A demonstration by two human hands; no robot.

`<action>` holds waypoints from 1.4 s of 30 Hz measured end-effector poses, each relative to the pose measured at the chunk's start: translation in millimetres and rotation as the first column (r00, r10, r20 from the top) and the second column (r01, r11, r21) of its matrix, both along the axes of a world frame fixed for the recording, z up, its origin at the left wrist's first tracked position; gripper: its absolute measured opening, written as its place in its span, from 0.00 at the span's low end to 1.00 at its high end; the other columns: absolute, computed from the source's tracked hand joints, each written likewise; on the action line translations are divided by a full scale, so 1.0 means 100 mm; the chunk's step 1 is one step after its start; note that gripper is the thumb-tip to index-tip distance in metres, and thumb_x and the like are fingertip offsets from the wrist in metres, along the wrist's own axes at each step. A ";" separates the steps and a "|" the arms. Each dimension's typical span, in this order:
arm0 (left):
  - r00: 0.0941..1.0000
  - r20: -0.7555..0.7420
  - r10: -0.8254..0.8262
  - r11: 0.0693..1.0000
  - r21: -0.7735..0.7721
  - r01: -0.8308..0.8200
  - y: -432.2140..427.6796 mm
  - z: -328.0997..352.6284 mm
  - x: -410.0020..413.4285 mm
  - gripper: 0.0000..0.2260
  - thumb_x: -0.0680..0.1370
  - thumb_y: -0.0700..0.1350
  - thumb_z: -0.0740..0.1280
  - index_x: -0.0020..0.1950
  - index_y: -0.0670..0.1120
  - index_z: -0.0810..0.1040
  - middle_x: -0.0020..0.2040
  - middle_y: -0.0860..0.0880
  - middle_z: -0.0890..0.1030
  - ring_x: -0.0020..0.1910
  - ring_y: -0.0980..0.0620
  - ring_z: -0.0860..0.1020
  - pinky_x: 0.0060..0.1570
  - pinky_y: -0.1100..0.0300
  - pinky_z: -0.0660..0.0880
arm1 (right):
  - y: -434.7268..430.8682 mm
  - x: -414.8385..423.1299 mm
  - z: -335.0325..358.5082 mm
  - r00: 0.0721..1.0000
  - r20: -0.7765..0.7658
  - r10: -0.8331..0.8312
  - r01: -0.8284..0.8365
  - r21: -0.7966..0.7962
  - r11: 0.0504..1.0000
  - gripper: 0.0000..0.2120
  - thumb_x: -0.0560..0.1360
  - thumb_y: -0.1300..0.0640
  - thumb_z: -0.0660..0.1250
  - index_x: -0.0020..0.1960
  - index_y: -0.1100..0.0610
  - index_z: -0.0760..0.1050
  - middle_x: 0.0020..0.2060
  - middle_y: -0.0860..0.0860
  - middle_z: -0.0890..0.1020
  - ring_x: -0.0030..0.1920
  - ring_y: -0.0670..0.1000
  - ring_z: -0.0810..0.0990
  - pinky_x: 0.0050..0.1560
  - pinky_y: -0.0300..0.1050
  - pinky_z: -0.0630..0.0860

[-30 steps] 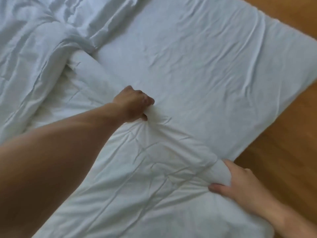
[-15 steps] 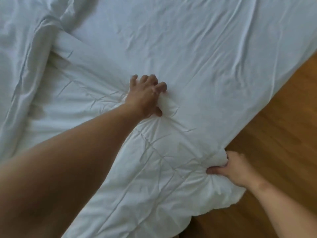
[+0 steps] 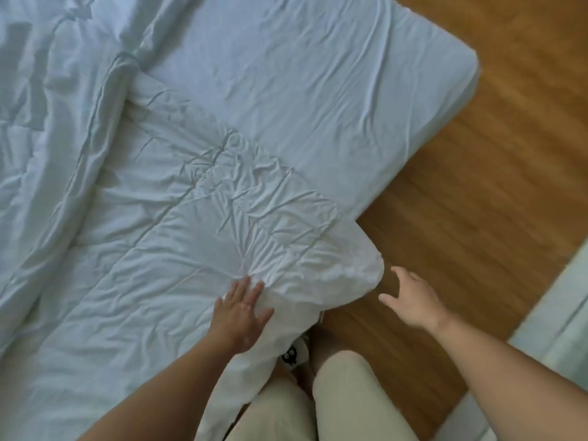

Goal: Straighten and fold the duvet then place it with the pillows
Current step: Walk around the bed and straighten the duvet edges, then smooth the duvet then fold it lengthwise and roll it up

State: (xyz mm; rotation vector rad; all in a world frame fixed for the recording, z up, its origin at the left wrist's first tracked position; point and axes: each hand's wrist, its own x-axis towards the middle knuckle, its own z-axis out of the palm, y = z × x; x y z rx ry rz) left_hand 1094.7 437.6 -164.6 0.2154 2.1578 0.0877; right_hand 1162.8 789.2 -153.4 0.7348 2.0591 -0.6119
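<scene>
The white duvet (image 3: 133, 249) lies crumpled across the left and middle of the bed, and its near corner hangs over the bed's edge toward the floor. My left hand (image 3: 241, 313) rests flat on the duvet near that corner, fingers straight. My right hand (image 3: 410, 300) hovers over the floor just right of the hanging corner, fingers spread, holding nothing. No pillows are in view.
The mattress under a pale fitted sheet (image 3: 302, 90) shows bare at the upper right, its corner at the far right. Wooden floor (image 3: 493, 186) surrounds the bed. My legs in light trousers (image 3: 346, 393) stand at the bed's edge. A pale object (image 3: 560, 319) sits at the right border.
Both hands have let go of the duvet edge. My left hand moved back toward me and now lies flat. My right hand came off the corner and hangs in the air.
</scene>
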 end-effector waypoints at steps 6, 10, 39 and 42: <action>0.828 0.290 0.480 0.864 0.005 -0.503 -0.14 0.95 0.49 0.25 0.83 0.60 0.56 0.72 0.45 0.73 0.70 0.44 0.76 0.69 0.45 0.73 0.70 0.49 0.67 | 0.35 0.86 1.09 0.995 0.011 -0.100 0.100 -0.029 0.995 0.29 0.78 0.40 0.67 0.74 0.52 0.69 0.72 0.52 0.74 0.70 0.54 0.73 0.67 0.47 0.71; 0.792 0.288 0.538 0.835 -0.055 -0.547 -0.24 1.35 0.59 0.23 0.81 0.63 0.59 0.66 0.49 0.77 0.64 0.44 0.78 0.63 0.44 0.76 0.65 0.47 0.71 | 0.77 1.33 1.54 0.967 0.004 -0.256 0.256 -0.060 0.965 0.29 0.78 0.39 0.67 0.74 0.52 0.69 0.70 0.53 0.76 0.68 0.53 0.76 0.62 0.46 0.74; 0.970 0.196 0.141 0.972 0.158 -0.173 5.90 1.85 -2.81 0.21 0.82 0.61 0.56 0.64 0.50 0.78 0.63 0.48 0.79 0.57 0.50 0.76 0.60 0.55 0.69 | 5.91 -1.15 2.18 0.857 -0.015 -0.514 0.510 -0.109 0.853 0.22 0.78 0.41 0.67 0.67 0.52 0.76 0.61 0.48 0.80 0.60 0.49 0.79 0.62 0.47 0.76; 0.975 0.190 0.117 0.976 0.161 -0.149 6.38 1.88 -3.43 0.21 0.82 0.61 0.56 0.60 0.48 0.79 0.59 0.47 0.81 0.55 0.49 0.78 0.58 0.54 0.73 | 6.38 -1.72 2.25 0.853 -0.033 -0.520 0.516 -0.090 0.852 0.21 0.79 0.42 0.67 0.67 0.53 0.76 0.61 0.50 0.79 0.59 0.48 0.77 0.58 0.42 0.73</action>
